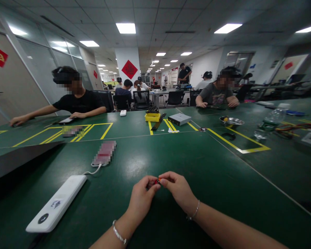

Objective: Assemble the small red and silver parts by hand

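Low over the green table (114, 214), my two hands meet fingertip to fingertip. My left hand (142, 193) is closed in a pinch on a small red piece (156, 181). Pinched in my right hand (178, 189) is a small orange piece (159, 179), with something dark between the two. The pieces touch or nearly touch; they are too small to tell their kind, and fingers cover most of them. A bracelet circles each wrist.
Left of my hands lies a white power bank (64, 200), cabled to a phone (105, 154). Farther off are a yellow tray (152, 117), a grey box (180, 119), a metal bowl (233, 120) and a plastic bottle (274, 119). Two people sit across the table.
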`<state>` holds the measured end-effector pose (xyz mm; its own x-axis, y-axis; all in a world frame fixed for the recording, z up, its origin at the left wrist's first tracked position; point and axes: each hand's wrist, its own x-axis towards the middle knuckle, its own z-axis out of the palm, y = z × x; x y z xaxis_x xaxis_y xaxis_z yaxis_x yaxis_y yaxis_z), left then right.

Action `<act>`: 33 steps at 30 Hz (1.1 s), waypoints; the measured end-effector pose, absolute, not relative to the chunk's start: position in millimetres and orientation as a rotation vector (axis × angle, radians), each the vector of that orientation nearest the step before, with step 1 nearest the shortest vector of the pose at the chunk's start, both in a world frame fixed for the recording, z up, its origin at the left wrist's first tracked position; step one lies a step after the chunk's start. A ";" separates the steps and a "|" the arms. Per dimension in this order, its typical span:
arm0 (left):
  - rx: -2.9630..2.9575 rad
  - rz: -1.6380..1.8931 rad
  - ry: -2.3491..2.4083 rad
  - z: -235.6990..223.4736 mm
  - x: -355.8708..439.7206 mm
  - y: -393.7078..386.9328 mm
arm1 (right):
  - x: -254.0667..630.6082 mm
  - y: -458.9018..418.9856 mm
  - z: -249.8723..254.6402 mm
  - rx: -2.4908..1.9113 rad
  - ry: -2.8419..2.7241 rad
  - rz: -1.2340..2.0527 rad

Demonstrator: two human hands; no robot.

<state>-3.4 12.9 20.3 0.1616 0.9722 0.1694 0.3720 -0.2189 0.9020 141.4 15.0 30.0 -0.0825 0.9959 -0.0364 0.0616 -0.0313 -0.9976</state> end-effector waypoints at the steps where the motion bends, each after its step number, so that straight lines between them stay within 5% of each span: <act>1: 1.704 1.049 1.303 20.2 -2.7 12.3 | 140.8 14.5 29.0 -1.249 -1.316 1.234; 20: 1.622 1.094 1.373 15.6 -4.1 15.4 | 137.6 2.3 22.2 -1.148 -1.784 0.775; 33: 1.885 0.985 1.257 10.9 -3.9 11.9 | 158.4 30.8 26.0 -1.360 -1.431 1.188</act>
